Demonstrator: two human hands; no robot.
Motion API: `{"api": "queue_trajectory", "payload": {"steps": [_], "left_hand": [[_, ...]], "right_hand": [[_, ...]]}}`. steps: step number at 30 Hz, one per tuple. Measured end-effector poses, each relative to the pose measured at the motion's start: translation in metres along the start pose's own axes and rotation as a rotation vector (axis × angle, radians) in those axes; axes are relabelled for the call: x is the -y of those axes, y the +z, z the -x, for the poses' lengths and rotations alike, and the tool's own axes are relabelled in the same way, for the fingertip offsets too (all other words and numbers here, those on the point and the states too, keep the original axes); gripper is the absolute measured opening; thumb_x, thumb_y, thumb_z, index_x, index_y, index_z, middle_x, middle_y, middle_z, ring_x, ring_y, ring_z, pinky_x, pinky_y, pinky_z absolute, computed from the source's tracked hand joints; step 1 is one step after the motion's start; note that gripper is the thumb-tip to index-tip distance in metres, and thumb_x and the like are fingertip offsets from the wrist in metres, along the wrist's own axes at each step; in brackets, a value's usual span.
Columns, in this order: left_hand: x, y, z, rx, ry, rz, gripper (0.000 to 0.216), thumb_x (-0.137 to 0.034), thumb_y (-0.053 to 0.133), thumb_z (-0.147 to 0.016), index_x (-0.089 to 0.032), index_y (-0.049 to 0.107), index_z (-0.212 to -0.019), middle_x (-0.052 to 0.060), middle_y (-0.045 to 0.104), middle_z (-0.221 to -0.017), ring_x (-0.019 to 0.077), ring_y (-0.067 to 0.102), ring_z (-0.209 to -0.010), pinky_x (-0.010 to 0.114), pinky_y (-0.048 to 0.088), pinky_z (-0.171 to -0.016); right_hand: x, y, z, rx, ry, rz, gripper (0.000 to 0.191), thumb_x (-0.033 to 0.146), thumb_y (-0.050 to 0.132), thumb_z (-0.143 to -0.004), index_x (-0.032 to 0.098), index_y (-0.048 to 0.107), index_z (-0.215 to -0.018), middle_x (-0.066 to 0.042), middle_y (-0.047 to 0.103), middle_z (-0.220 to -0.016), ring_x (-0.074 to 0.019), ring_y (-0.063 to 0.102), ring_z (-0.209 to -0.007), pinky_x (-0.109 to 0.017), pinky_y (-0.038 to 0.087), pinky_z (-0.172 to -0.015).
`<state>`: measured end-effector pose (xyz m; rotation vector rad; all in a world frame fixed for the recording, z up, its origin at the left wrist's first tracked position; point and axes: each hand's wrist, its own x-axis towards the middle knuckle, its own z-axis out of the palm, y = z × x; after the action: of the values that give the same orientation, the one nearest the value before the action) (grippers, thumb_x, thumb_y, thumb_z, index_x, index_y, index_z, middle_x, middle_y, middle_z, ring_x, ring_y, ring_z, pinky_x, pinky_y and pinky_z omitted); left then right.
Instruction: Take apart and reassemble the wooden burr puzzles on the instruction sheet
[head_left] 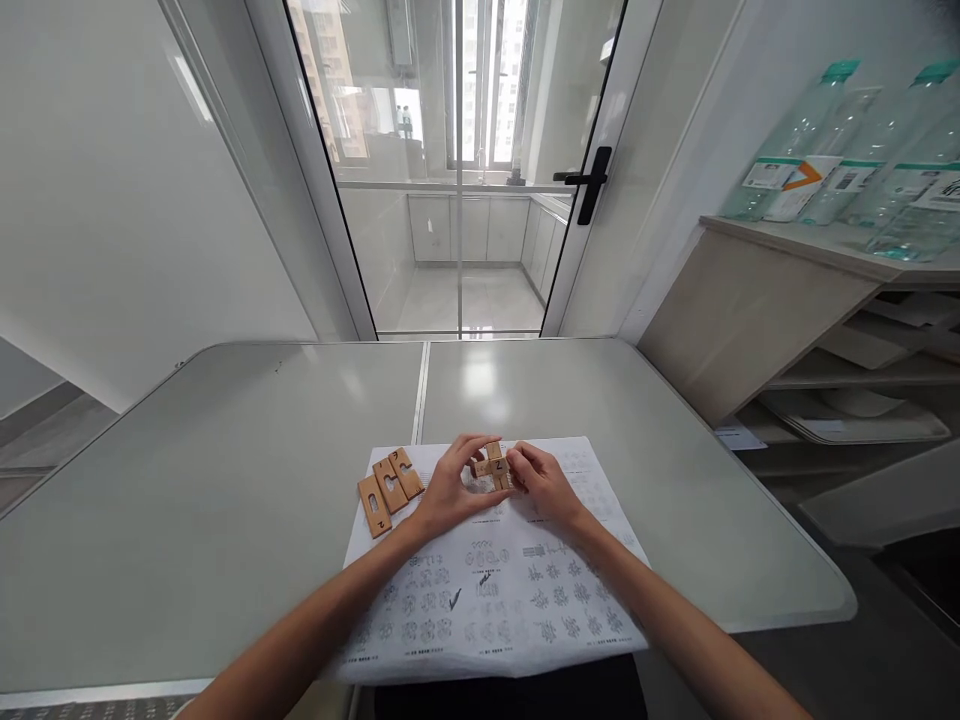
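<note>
A small wooden interlocking puzzle (498,467), with a dark mark like a 2 or Z on one face, is held between my two hands above a printed sheet (517,560). My left hand (454,488) grips it from the left, thumb below and fingers above. From the right, my right hand (544,482) pinches its side with curled fingers. To the left of my left hand lie three flat wooden puzzle pieces (375,505) with cut-outs and dark numbers, close together on the sheet's edge. My fingers hide part of the puzzle.
The sheet, covered in small diagrams, lies on a pale table (225,500) with a seam. Behind stands a glass door (405,240) with a black handle (595,186). At right, a shelf unit (787,310) carries several plastic bottles (817,150).
</note>
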<state>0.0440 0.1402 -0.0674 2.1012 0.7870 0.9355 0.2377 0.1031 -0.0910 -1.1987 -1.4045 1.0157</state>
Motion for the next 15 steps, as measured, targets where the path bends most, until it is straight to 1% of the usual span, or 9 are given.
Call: {"api": "queue_trajectory", "payload": {"steps": [2,4,5,6,8,10,12,15], "left_hand": [[-0.002,-0.005,0.000,0.013,0.013,-0.071,0.080,-0.045,0.087,-0.083,-0.034,0.049,-0.153,0.009,0.057,-0.140,0.0253,0.064,-0.113,0.044,0.055,-0.104],[-0.004,-0.017,0.005,0.016,0.006,-0.186,0.094,-0.046,0.088,-0.082,-0.034,0.037,-0.160,0.011,0.051,-0.150,0.0304,0.059,-0.129,0.050,0.050,-0.113],[-0.004,-0.024,0.011,0.018,-0.010,-0.259,0.094,-0.046,0.086,-0.084,-0.035,0.034,-0.161,0.012,0.049,-0.154,0.0324,0.055,-0.137,0.052,0.048,-0.116],[-0.004,-0.034,0.018,0.006,-0.022,-0.337,0.088,-0.047,0.083,-0.087,-0.035,0.035,-0.160,0.012,0.049,-0.155,0.0342,0.051,-0.141,0.054,0.046,-0.117],[-0.002,-0.054,0.036,-0.018,-0.054,-0.477,0.078,-0.048,0.078,-0.090,-0.034,0.040,-0.157,0.011,0.051,-0.153,0.0365,0.050,-0.141,0.059,0.045,-0.117],[0.001,-0.074,0.059,-0.038,-0.088,-0.557,0.074,-0.049,0.075,-0.092,-0.033,0.041,-0.156,0.012,0.052,-0.152,0.0374,0.050,-0.141,0.061,0.045,-0.116],[0.007,-0.089,0.080,-0.055,-0.119,-0.612,0.079,-0.054,0.075,-0.090,-0.031,0.039,-0.156,0.014,0.050,-0.154,0.0398,0.047,-0.144,0.063,0.042,-0.118],[0.017,-0.099,0.101,-0.066,-0.193,-0.667,0.090,-0.061,0.076,-0.087,-0.029,0.032,-0.160,0.017,0.042,-0.160,0.0437,0.043,-0.147,0.067,0.039,-0.119]], "right_hand": [[0.001,-0.003,-0.001,-0.034,0.007,0.031,0.049,0.063,0.049,-0.102,0.025,0.045,-0.071,0.005,0.048,-0.060,-0.0145,0.045,-0.056,-0.028,0.038,-0.056],[0.005,-0.010,-0.001,-0.083,0.016,0.077,0.050,0.063,0.048,-0.102,0.025,0.044,-0.069,0.005,0.046,-0.058,-0.0145,0.044,-0.056,-0.028,0.038,-0.057],[0.007,-0.015,0.000,-0.111,0.021,0.105,0.051,0.063,0.049,-0.101,0.025,0.045,-0.068,0.005,0.046,-0.058,-0.0144,0.043,-0.056,-0.028,0.037,-0.057],[0.010,-0.021,0.001,-0.140,0.025,0.136,0.051,0.063,0.051,-0.100,0.024,0.045,-0.067,0.005,0.045,-0.057,-0.0144,0.042,-0.056,-0.028,0.036,-0.058],[0.015,-0.037,0.004,-0.187,0.036,0.196,0.052,0.064,0.055,-0.098,0.023,0.048,-0.065,0.004,0.047,-0.057,-0.0148,0.042,-0.057,-0.028,0.033,-0.058],[0.020,-0.055,0.008,-0.219,0.050,0.260,0.054,0.065,0.058,-0.096,0.023,0.050,-0.063,0.003,0.051,-0.057,-0.0152,0.042,-0.058,-0.029,0.031,-0.059],[0.021,-0.074,0.013,-0.230,0.083,0.460,0.056,0.068,0.054,-0.095,0.023,0.052,-0.063,0.002,0.053,-0.056,-0.0159,0.044,-0.058,-0.029,0.032,-0.059],[0.019,-0.095,0.020,-0.257,0.138,0.579,0.057,0.070,0.048,-0.097,0.023,0.053,-0.065,0.001,0.057,-0.057,-0.0166,0.048,-0.057,-0.029,0.033,-0.058]]}}
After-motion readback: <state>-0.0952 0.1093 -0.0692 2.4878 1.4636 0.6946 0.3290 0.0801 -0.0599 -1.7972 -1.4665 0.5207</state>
